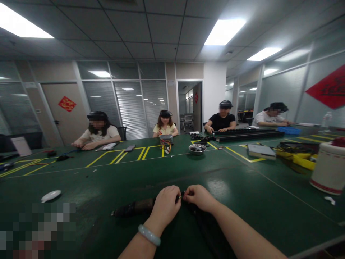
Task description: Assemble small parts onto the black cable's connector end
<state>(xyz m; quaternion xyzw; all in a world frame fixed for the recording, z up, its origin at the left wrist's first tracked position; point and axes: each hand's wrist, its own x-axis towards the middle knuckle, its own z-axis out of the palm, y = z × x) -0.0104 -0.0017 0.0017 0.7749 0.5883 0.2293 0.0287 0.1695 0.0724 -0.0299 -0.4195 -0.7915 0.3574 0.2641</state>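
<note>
While both hands meet | left hand [165,205] pinches brass bit [180,197] | right hand [198,197] grips dark strip [136,207] (partly hidden) | green table [242,187]

Bare forearms, no sleeves in view, pale green bangle [149,235] on the left wrist

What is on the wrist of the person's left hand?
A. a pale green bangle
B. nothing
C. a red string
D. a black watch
A: a pale green bangle circles the wrist just below the left hand, which meets the right hand over a dark long object on the green table.
</note>
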